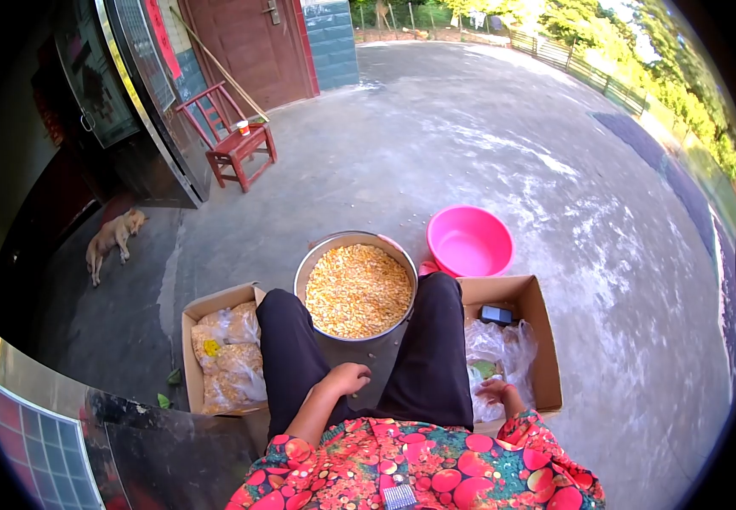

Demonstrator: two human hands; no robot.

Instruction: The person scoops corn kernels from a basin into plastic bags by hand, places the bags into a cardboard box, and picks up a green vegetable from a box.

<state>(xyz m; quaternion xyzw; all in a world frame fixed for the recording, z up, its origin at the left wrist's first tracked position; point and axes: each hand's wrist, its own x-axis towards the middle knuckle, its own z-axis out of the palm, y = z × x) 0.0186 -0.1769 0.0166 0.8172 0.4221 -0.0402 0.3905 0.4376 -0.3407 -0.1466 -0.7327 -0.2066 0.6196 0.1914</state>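
Note:
My left hand (347,378) rests near the inner side of my left thigh, its fingers curled together, and what they hold, if anything, is hidden. Over the right cardboard box (548,365), my right hand (495,391) reaches to the clear plastic bags (512,347), its fingers bent near a green patch. A dark blue box (495,314) lies in that same carton. Between my knees stands a round metal pot (300,280) full of yellow and white kernels (358,289). The left cardboard box (191,357) holds clear bags of kernels (236,365).
Beyond my right knee sits a pink basin (470,240). A red chair (236,149) with a small cup (243,127) stands by the wall. A dog (114,240) lies near the open door (142,110). Green leaves (164,400) are on the floor.

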